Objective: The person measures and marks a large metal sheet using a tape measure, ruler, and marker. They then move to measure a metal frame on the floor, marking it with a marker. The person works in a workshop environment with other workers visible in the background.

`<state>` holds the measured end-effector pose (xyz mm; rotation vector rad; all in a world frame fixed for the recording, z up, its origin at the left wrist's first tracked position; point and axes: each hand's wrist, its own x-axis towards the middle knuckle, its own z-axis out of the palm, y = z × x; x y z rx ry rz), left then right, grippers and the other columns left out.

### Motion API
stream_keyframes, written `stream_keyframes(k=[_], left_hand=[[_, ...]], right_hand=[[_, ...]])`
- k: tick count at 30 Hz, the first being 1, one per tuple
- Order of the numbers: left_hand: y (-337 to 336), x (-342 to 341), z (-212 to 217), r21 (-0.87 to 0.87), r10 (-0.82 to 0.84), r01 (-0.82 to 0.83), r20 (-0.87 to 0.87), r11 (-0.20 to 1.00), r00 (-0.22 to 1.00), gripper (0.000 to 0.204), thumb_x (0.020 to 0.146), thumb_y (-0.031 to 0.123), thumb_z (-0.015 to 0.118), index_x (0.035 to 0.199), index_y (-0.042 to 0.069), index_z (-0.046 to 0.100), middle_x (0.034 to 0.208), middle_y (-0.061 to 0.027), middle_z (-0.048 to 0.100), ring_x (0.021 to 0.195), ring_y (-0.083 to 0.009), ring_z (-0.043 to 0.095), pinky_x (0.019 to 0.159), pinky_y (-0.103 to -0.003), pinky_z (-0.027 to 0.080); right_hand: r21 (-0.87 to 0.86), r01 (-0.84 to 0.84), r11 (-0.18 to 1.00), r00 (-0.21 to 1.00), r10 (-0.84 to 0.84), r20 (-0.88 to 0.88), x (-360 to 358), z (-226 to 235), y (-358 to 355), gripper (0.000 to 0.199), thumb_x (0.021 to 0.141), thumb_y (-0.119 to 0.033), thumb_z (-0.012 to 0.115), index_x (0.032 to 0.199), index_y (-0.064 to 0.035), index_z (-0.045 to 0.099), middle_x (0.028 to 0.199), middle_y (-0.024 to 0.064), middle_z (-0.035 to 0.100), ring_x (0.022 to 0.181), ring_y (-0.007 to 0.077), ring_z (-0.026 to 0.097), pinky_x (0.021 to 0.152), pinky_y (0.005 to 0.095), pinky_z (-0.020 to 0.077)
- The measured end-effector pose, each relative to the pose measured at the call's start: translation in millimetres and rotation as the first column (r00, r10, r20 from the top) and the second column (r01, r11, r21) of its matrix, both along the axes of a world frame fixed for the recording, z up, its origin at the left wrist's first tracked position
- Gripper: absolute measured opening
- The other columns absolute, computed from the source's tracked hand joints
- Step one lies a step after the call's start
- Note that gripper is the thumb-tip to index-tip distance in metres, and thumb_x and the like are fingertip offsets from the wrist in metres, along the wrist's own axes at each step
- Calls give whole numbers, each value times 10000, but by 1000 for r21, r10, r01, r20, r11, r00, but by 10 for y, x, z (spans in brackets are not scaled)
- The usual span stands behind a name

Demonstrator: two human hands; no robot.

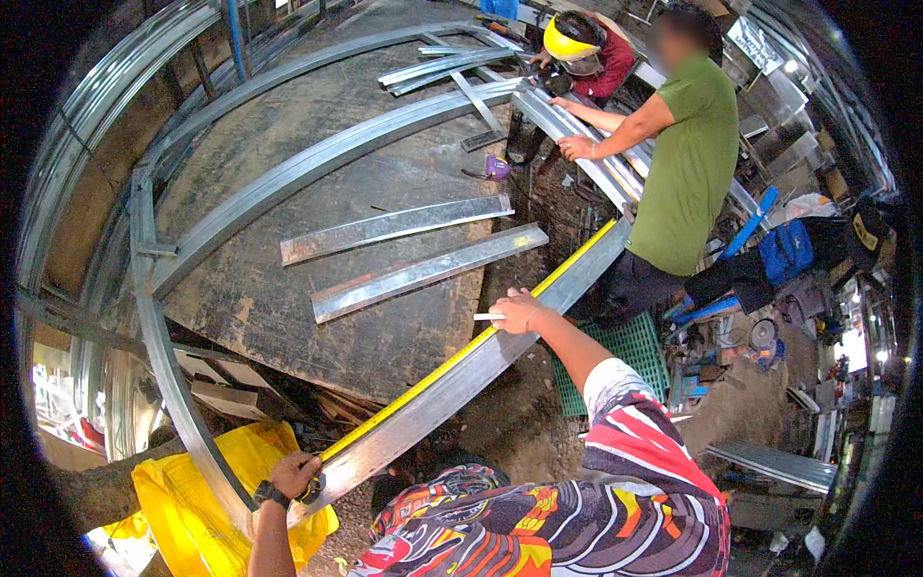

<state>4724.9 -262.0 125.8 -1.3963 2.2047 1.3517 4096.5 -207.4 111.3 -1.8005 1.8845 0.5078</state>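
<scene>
A long galvanized metal channel [423, 409] runs diagonally from lower left to upper right in front of me. Along its far edge lies the stretched yellow blade of a tape measure [413, 388]. At the channel's near end, my left hand [296, 475], with a dark watch on the wrist, is closed on the tape measure, whose case is mostly hidden. Halfway along, my right hand [516, 312] rests on the channel and tape, pinching a short white stick [488, 316] that looks like chalk. Two loose metal strips [399, 229] lie on the worktable beyond.
The dark worktable [356, 356] carries a curved metal frame [317, 159] and a purple tape measure [497, 167]. A co-worker in a green shirt [694, 163] holds metal pieces at upper right; a person with a yellow face shield [569, 40] bends behind. Yellow sheeting [197, 490] lies lower left.
</scene>
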Motion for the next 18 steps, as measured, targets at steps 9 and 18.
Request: stream_keyframes(k=[9,18], left_hand=[[-24,-213,-472,92,20,-18,-27,996,999,402,948,433,630,967,54,762,912,-172,722,869,-339,706,771,-429,535],[-75,-611,-437,74,-48,55,-87,996,995,401,953,430,633,981,52,762,954,-166,731,897,-349,704,787,-438,537]], right_hand=[[19,81,997,978,-83,193,318,116,20,225,979,-346,590,1126,-189,657,1124,85,640,1122,366,593,980,558,411],[-5,1,1000,955,0,298,510,107,25,288,977,-333,611,1185,-136,644,1119,114,626,1118,385,603,923,573,464]])
